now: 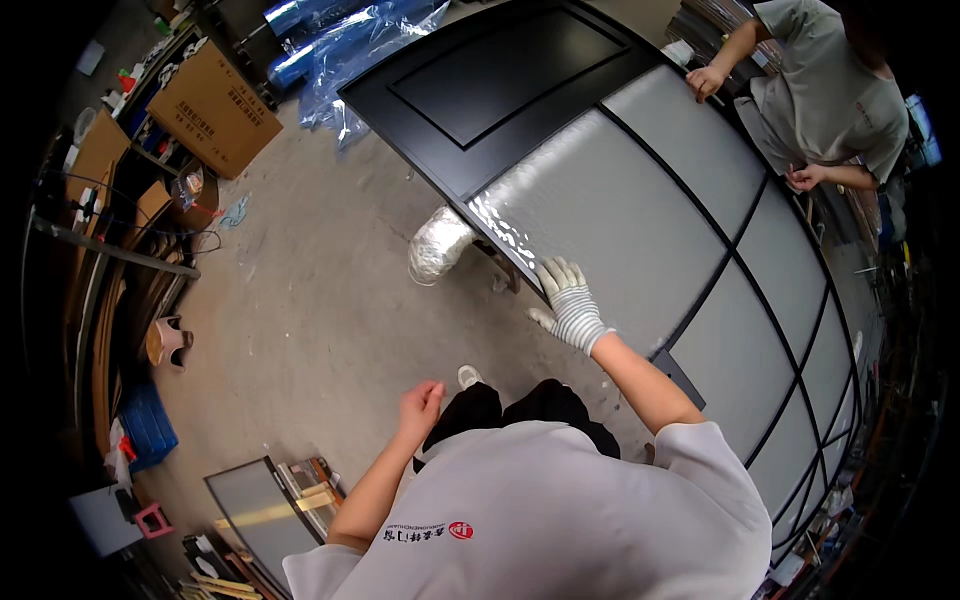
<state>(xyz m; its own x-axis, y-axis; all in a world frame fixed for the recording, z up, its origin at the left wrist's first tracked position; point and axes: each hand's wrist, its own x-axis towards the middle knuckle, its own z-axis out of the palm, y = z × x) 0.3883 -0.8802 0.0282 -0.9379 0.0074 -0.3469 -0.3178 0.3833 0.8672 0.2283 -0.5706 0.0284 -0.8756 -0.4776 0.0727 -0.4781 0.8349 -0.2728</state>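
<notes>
A large black-framed panel (pixel 690 250) lies across the right half of the view, with a solid black section (pixel 510 75) at its far end and grey panes divided by dark bars. On its near left edge rests my right hand (pixel 570 305), in a white and grey striped glove, fingers stretched over the surface and thumb apart beyond the edge. My left hand (pixel 422 405) is bare and hangs in front of me over the floor, its fingers curled closed with nothing visible in them. A silver-wrapped bundle (pixel 438 245) sticks out from under the panel's left edge.
Across the panel, a person (pixel 830 100) in a grey shirt has one hand near its far edge. Clear plastic-wrapped blue rolls (pixel 350 50) lie at the back. Shelving with a cardboard box (pixel 215 110), a stool (pixel 170 342) and a blue crate (pixel 148 425) line the left.
</notes>
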